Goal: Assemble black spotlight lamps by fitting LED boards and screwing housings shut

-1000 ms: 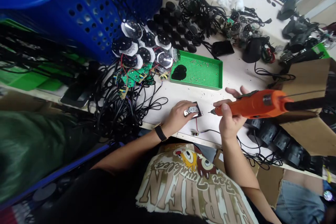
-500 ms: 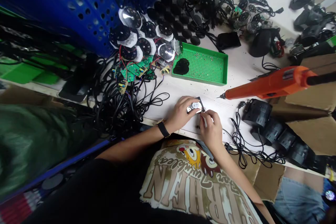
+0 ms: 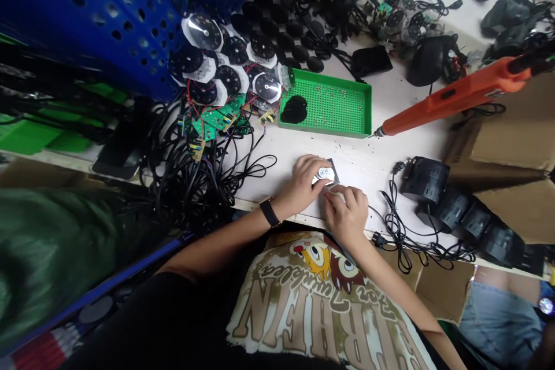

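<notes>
Pressed flat and held from two sides

My left hand (image 3: 302, 184) is closed down over a small dark square plate (image 3: 333, 165) carrying a round silver part (image 3: 324, 173), its fingers curled across them and pinning them to the table (image 3: 377, 170). The plate lies just beyond those fingers, up and to the right of my left wrist. I can't read its long axis with my fingers over it. My right hand (image 3: 347, 214) comes in from below, its fingertips (image 3: 329, 199) at the plate's lower edge; whether they pinch anything small, I can't tell. A second ago that hand gripped the orange electric screwdriver (image 3: 455, 98). Now the tool is out of my grip, up to the right, its tip just beside the corner of the green tray (image 3: 321, 128).
</notes>
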`<state>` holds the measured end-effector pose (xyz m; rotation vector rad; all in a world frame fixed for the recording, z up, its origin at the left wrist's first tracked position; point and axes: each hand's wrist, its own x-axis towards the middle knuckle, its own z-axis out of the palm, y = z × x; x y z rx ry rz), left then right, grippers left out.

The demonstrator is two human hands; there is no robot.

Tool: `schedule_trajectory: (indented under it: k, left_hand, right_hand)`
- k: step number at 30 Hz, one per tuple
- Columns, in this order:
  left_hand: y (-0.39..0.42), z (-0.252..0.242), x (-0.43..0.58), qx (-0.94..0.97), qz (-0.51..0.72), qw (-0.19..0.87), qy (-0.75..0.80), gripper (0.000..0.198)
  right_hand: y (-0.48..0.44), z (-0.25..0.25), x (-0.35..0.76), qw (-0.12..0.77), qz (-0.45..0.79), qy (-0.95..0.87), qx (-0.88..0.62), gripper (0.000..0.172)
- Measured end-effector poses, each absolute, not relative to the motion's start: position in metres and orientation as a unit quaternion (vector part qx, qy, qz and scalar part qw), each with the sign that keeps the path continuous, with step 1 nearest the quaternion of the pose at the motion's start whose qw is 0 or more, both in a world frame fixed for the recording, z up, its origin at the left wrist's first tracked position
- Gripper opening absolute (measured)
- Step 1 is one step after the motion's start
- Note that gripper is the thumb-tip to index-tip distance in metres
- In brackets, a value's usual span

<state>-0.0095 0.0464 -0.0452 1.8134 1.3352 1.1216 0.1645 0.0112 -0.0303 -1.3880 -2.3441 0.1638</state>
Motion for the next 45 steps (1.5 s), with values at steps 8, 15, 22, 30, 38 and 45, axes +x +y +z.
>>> schedule_trajectory:
  k: [8,15,22,30,38,45]
  left_hand:
    - [0.045,-0.05,-0.012,0.68,0.42,0.309,0.515,0.029]
    - [0.048,-0.053,-0.017,0.657,0.428,0.334,0.523,0.033]
    - [0.048,-0.054,-0.017,0.665,0.441,0.309,0.518,0.033]
    - [0.031,-0.04,-0.002,0.76,0.313,0.156,0.548,0.034]
    - [0.028,-0.048,-0.002,0.775,0.308,0.16,0.528,0.029]
    - [0.029,-0.048,-0.004,0.771,0.319,0.19,0.518,0.029]
  right_hand:
    - [0.062,0.008,0.189,0.498,0.069,-0.693,-0.516,0.055]
    - [0.154,0.042,0.156,0.642,0.207,-0.605,-0.424,0.062]
    - [0.113,0.048,0.142,0.696,0.227,-0.591,-0.339,0.073]
    - [0.102,0.064,0.149,0.623,0.36,-0.556,-0.415,0.065]
    - [0.102,0.059,0.142,0.651,0.411,-0.53,-0.355,0.063]
    - [0.097,0.054,0.135,0.62,0.491,-0.526,-0.313,0.067]
